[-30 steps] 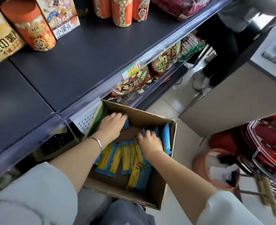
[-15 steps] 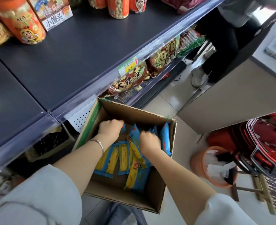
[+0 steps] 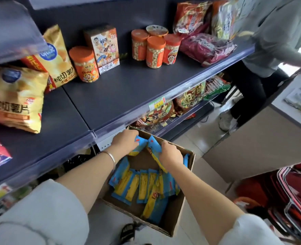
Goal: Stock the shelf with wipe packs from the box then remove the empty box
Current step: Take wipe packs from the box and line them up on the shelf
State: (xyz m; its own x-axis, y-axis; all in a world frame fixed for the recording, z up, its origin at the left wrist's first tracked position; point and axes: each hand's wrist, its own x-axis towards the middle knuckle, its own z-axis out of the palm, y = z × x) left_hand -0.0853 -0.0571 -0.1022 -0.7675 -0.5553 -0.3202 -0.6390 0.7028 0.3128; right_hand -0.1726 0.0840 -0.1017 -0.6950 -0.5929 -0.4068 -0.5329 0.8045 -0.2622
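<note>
An open cardboard box [image 3: 174, 216] stands on the floor below the dark shelf [image 3: 121, 92]. Blue and yellow wipe packs [image 3: 141, 188] lie in a row inside it. My left hand [image 3: 126, 141] and my right hand [image 3: 171, 153] are both inside the far end of the box, closed on a bunch of wipe packs [image 3: 148, 145] held between them, raised above the row. The bunch sits just under the shelf's front edge.
The shelf holds chip bags [image 3: 15, 98], orange-lidded jars [image 3: 155, 50] and a carton [image 3: 104, 48] along its back; its front half is bare. Another person [image 3: 263, 55] stands at the right by a counter [image 3: 263, 145]. Red baskets [image 3: 296, 195] stack at lower right.
Both hands have closed on a bunch of packs and lifted it from the box's far end. The camera has tilted up, so more of the shelf shows.
</note>
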